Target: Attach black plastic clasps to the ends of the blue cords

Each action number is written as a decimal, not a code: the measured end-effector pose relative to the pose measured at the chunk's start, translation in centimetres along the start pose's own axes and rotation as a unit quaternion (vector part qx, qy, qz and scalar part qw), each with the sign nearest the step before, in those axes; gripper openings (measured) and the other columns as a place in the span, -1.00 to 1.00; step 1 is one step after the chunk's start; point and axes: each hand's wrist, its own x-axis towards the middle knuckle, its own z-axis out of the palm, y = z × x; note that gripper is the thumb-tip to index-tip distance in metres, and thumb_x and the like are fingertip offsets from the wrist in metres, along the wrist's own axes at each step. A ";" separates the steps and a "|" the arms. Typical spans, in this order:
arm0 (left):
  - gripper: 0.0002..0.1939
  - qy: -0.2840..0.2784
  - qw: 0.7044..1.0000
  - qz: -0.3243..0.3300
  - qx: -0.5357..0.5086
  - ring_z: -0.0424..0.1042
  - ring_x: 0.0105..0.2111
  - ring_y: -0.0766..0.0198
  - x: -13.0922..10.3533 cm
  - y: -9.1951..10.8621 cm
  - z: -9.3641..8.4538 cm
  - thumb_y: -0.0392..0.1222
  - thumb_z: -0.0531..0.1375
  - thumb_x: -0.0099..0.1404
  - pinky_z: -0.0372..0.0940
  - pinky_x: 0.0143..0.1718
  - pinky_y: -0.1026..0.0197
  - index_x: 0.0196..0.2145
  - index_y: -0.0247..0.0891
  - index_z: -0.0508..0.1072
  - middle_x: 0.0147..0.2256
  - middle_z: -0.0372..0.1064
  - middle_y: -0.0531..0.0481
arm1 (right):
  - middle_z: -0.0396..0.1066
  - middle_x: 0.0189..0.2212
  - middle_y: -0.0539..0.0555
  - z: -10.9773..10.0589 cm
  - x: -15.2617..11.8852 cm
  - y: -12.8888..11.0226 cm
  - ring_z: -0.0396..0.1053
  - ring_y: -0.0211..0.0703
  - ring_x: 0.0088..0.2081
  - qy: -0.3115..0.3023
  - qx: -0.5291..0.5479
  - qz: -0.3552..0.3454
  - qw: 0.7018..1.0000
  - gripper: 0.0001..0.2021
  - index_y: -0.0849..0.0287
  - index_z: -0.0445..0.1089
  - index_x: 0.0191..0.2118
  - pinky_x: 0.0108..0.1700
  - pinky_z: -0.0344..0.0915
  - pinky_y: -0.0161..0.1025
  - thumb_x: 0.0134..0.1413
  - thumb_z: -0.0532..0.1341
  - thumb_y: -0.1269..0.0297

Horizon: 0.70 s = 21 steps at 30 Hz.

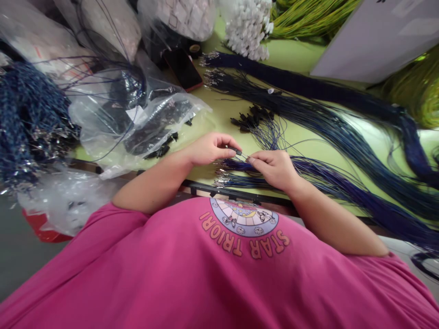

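Between the thumb and fingers of my left hand [213, 150] is a small black connector housing [235, 150]. My right hand [276, 168] pinches thin wires [244, 156] whose ends reach to the housing; whether they are seated in it I cannot tell. Under and beside my right hand lie bundles of dark blue wires [329, 176] with bare metal terminals [222, 178] at their left ends. Just beyond my hands rests a pile of black connectors [253, 119] with thin blue wires running from them.
A clear plastic bag [137, 119] with black parts lies at the left, loose black connectors by its mouth. Behind it is a phone [183, 68]. More dark wire bundles [308, 100] stretch across the green table [219, 107]. Blue wires [30, 109] hang far left; yellow-green wires [312, 18] lie at the back.
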 end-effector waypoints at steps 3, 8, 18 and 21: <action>-0.69 0.008 0.999 0.015 0.028 0.46 -0.26 0.29 0.0 0.1 0.3 -0.13 0.29 0.14 0.34 -0.11 0.17 -0.18 -0.35 0.54 -0.24 0.52 -0.08 | 0.48 -0.53 -0.02 0.0 0.2 -0.1 0.35 -0.27 -0.47 -0.018 0.037 0.004 0.999 -0.73 0.19 0.54 -0.42 -0.35 0.19 -0.31 0.14 0.14 0.22; -0.74 0.004 0.997 0.047 0.062 0.47 -0.27 0.27 0.1 0.1 0.8 -0.16 0.30 0.11 0.33 -0.10 0.16 -0.25 -0.35 0.58 -0.27 0.53 -0.08 | 0.45 -0.54 -0.02 0.5 0.5 0.1 0.32 -0.28 -0.48 -0.040 0.038 0.003 0.998 -0.74 0.19 0.52 -0.44 -0.36 0.18 -0.31 0.13 0.13 0.23; -0.75 0.016 0.997 0.043 0.064 0.45 -0.29 0.29 0.3 -0.5 1.1 -0.17 0.30 0.10 0.33 -0.14 0.18 -0.26 -0.34 0.58 -0.30 0.51 -0.06 | 0.40 -0.58 -0.04 0.8 0.6 0.4 0.27 -0.30 -0.51 -0.047 0.014 0.004 0.999 -0.73 0.18 0.51 -0.46 -0.38 0.13 -0.30 0.13 0.12 0.22; -0.76 0.026 0.993 0.075 0.082 0.44 -0.31 0.29 0.2 -0.5 1.1 -0.18 0.28 0.12 0.32 -0.16 0.19 -0.25 -0.35 0.58 -0.32 0.50 -0.06 | 0.39 -0.58 -0.04 0.8 0.6 0.3 0.28 -0.30 -0.50 -0.046 0.020 0.008 0.999 -0.73 0.18 0.50 -0.46 -0.37 0.14 -0.30 0.12 0.12 0.23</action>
